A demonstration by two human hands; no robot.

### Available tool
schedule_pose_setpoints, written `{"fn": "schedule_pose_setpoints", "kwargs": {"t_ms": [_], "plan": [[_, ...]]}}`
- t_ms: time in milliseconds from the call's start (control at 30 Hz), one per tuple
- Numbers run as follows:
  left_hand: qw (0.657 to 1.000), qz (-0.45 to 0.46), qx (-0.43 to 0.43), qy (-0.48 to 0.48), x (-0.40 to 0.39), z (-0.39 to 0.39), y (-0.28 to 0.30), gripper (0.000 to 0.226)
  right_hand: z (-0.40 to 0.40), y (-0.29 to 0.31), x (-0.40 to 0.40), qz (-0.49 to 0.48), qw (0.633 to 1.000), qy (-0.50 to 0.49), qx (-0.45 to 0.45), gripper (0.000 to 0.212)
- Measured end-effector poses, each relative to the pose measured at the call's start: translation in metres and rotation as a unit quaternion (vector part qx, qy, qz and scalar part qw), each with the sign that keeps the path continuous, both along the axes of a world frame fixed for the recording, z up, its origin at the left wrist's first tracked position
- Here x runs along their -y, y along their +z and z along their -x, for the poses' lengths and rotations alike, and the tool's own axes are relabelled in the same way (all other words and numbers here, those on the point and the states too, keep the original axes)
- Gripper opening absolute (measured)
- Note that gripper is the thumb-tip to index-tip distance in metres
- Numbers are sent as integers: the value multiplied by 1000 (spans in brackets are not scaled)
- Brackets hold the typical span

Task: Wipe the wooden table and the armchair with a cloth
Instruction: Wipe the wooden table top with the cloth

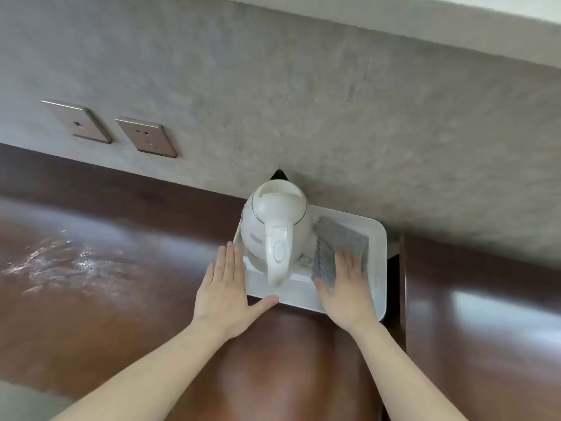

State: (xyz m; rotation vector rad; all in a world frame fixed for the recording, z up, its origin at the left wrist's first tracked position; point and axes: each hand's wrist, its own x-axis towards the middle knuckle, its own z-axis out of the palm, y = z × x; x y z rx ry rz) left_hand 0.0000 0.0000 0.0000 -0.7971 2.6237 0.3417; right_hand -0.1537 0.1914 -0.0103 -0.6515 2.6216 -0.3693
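A dark wooden table (121, 268) runs along the wall, with wet streaks on its left part. On it, against the wall, stands a white tray (379, 238) holding a white kettle (276, 220) and a folded grey cloth (343, 241). My left hand (226, 287) lies flat with fingers apart at the tray's left edge, thumb along the front rim. My right hand (346, 287) rests flat, fingers spread, on the near part of the cloth inside the tray. Neither hand grips anything. No armchair is in view.
Two metal wall sockets (145, 136) sit on the grey wall above the table's left part. A gap (394, 284) separates the table from another wooden surface (485, 314) at the right.
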Motion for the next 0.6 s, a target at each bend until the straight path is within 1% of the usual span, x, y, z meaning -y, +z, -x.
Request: {"fn": "schedule_pose_setpoints", "kwargs": {"t_ms": [67, 100, 200, 333, 433, 500, 600], "plan": [[1000, -4, -17, 1, 4, 5, -11, 128, 8, -8, 12, -37, 998, 3, -58, 84], [1000, 1, -21, -8, 7, 8, -15, 129, 13, -11, 17, -48, 996, -5, -72, 87], [999, -7, -43, -26, 12, 13, -28, 137, 26, -20, 31, -42, 995, -33, -79, 97], [997, -1, -66, -35, 16, 10, -38, 139, 40, -36, 43, -70, 994, -54, -60, 98], [996, 2, -83, -30, 15, 12, -44, 139, 38, -47, 46, -62, 992, -72, -84, 88], [996, 7, -86, -33, 14, 11, -46, 139, 35, -54, 47, -53, 990, -75, -112, 77], [996, 7, -87, -36, 13, 10, -48, 139, 33, -61, 48, -30, 988, -81, -125, 62]]}}
